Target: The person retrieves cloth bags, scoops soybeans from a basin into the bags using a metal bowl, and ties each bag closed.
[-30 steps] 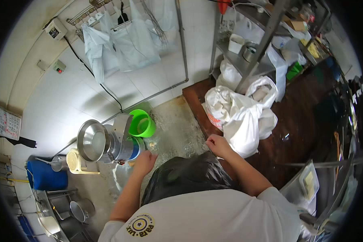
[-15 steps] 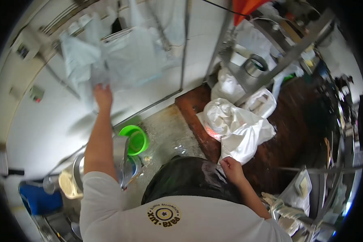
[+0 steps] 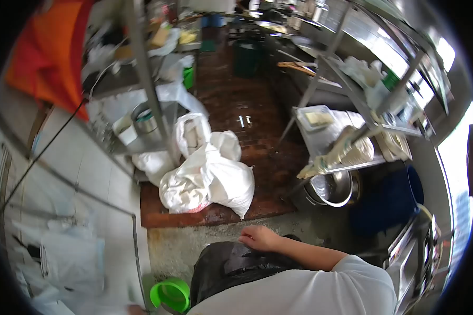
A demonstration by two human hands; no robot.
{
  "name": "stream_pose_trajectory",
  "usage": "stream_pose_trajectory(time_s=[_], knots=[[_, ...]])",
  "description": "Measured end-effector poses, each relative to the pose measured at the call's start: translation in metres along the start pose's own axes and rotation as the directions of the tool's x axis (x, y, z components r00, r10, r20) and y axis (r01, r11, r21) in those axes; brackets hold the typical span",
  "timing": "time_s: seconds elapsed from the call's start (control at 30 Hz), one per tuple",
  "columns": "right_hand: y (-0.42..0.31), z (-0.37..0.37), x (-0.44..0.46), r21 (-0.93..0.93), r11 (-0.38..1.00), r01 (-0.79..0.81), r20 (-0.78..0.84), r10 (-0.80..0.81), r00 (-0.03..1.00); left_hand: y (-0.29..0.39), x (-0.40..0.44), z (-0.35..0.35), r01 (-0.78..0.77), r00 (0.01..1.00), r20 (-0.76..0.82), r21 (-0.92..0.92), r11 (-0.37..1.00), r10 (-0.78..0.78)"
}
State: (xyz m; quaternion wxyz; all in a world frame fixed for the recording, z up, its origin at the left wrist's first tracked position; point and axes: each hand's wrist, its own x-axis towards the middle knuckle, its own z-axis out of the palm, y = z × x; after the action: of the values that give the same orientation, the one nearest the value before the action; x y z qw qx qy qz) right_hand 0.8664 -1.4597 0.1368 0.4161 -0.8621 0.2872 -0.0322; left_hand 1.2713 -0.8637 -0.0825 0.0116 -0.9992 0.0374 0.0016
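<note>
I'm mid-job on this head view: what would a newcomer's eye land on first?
Probably the bulging white sacks, heaped near the middle on the reddish-brown floor. The bright orange sheet-like item hanging at upper left would compete, then the vivid green bucket near the bottom edge, just left of the dark apron.

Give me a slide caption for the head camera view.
Right hand over a black apron, with white sacks and a green bucket nearby.

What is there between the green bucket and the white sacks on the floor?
Between the green bucket and white sacks, the head view shows only grey floor and brown floor.
</note>
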Motion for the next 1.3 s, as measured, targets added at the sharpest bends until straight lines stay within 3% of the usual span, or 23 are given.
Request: stream_pose_trajectory(time_s=[0.03, 0.07, 0.13, 0.2, 0.23, 0.27, 0.3, 0.37, 0.4, 0.43, 0.53, 0.57, 0.67, 0.77, 0.8, 0.83, 0.9, 0.93, 0.97, 1.03, 1.1, 1.17, 1.3], knots=[[0.005, -0.001, -0.01, 0.013, 1.0, -0.013, -0.031, 0.014, 0.999, 0.048, -0.022, 0.002, 0.006, 0.933, 0.36, -0.043, 0.999, 0.01], [0.012, -0.002, -0.02, 0.028, 0.999, -0.027, -0.073, 0.029, 0.997, 0.098, -0.038, 0.01, 0.006, 0.735, 0.675, -0.105, 0.994, 0.067], [0.027, -0.007, -0.04, 0.046, 0.998, -0.047, -0.076, 0.051, 0.996, 0.188, -0.06, 0.013, 0.01, 0.291, 0.933, -0.224, 0.974, 0.212], [0.037, -0.021, -0.062, 0.059, 0.994, -0.095, -0.074, 0.1, 0.992, 0.287, -0.084, -0.02, 0.035, 0.201, 0.863, -0.479, 0.877, 0.463], [0.042, -0.025, -0.073, 0.072, 0.988, -0.134, -0.043, 0.137, 0.99, 0.35, -0.119, -0.078, 0.162, 0.26, 0.799, -0.589, 0.792, 0.542], [0.048, -0.026, -0.083, 0.08, 0.988, -0.133, -0.068, 0.139, 0.988, 0.401, -0.147, -0.121, 0.002, 0.186, 0.681, -0.722, 0.692, 0.709], [0.056, -0.026, -0.092, 0.238, 0.957, -0.164, -0.105, 0.193, 0.976, 0.444, -0.177, -0.15, 0.139, 0.024, 0.694, -0.715, 0.685, 0.72], [0.069, -0.035, -0.118, 0.405, 0.898, -0.171, -0.164, 0.255, 0.953, 0.517, -0.257, -0.183, -0.017, -0.223, 0.598, -0.792, 0.61, 0.77], [0.077, -0.04, -0.135, 0.806, 0.559, -0.196, 0.007, 0.322, 0.947, 0.543, -0.301, -0.184, -0.181, -0.366, 0.391, -0.92, 0.348, 0.844], [0.085, -0.045, -0.155, 0.977, 0.059, -0.203, 0.179, 0.277, 0.944, 0.564, -0.345, -0.191, -0.281, -0.538, 0.189, -0.959, 0.036, 0.821], [0.125, -0.062, -0.237, 0.991, 0.13, 0.02, -0.062, 0.327, 0.943, 0.59, -0.463, -0.268, -0.585, -0.649, 0.469, -0.811, 0.001, 0.6], [0.139, -0.07, -0.266, 0.976, 0.185, 0.111, -0.171, 0.351, 0.921, 0.586, -0.487, -0.282, -0.592, -0.679, 0.476, -0.805, -0.033, 0.559], [0.161, -0.098, -0.365, 0.897, 0.322, 0.303, -0.442, 0.672, 0.594, 0.589, -0.534, -0.314, -0.16, -0.722, 0.287, -0.954, 0.252, 0.629], [0.17, -0.111, -0.45, 0.841, 0.359, 0.406, -0.513, 0.768, 0.384, 0.612, -0.554, -0.31, 0.005, -0.545, 0.279, -0.942, 0.337, 0.791], [0.174, -0.111, -0.47, 0.803, 0.478, 0.356, -0.588, 0.734, 0.34, 0.625, -0.571, -0.297, 0.087, -0.459, 0.166, -0.969, 0.23, 0.873], [0.177, -0.111, -0.487, 0.755, 0.587, 0.292, -0.655, 0.691, 0.305, 0.641, -0.584, -0.275, -0.054, -0.335, 0.118, -0.993, 0.106, 0.935], [0.172, -0.113, -0.507, 0.671, 0.732, 0.115, -0.724, 0.613, 0.317, 0.662, -0.62, -0.236, -0.534, -0.301, -0.172, -0.784, -0.315, 0.938], [0.174, -0.113, -0.513, 0.647, 0.756, 0.1, -0.728, 0.573, 0.376, 0.672, -0.637, -0.227, -0.422, -0.412, 0.023, -0.891, -0.168, 0.911], [0.178, -0.112, -0.516, 0.622, 0.778, 0.089, -0.727, 0.532, 0.435, 0.676, -0.659, -0.214, -0.041, -0.521, 0.125, -0.992, 0.122, 0.844], [0.193, -0.111, -0.519, 0.576, 0.809, 0.114, -0.752, 0.471, 0.461, 0.689, -0.693, -0.209, -0.027, -0.663, 0.331, -0.907, 0.42, 0.671], [0.204, -0.124, -0.534, 0.596, 0.799, 0.08, -0.728, 0.495, 0.473, 0.709, -0.722, -0.2, -0.021, -0.679, 0.306, -0.916, 0.4, 0.667], [0.209, -0.151, -0.553, 0.615, 0.779, -0.122, -0.661, 0.593, 0.46, 0.741, -0.738, -0.195, -0.006, -0.639, 0.257, -0.944, 0.33, 0.725], [0.252, -0.183, -0.575, 0.657, 0.705, -0.267, -0.605, 0.704, 0.372, 0.809, -0.766, -0.217, 0.23, -0.689, 0.163, -0.875, 0.426, 0.706]])
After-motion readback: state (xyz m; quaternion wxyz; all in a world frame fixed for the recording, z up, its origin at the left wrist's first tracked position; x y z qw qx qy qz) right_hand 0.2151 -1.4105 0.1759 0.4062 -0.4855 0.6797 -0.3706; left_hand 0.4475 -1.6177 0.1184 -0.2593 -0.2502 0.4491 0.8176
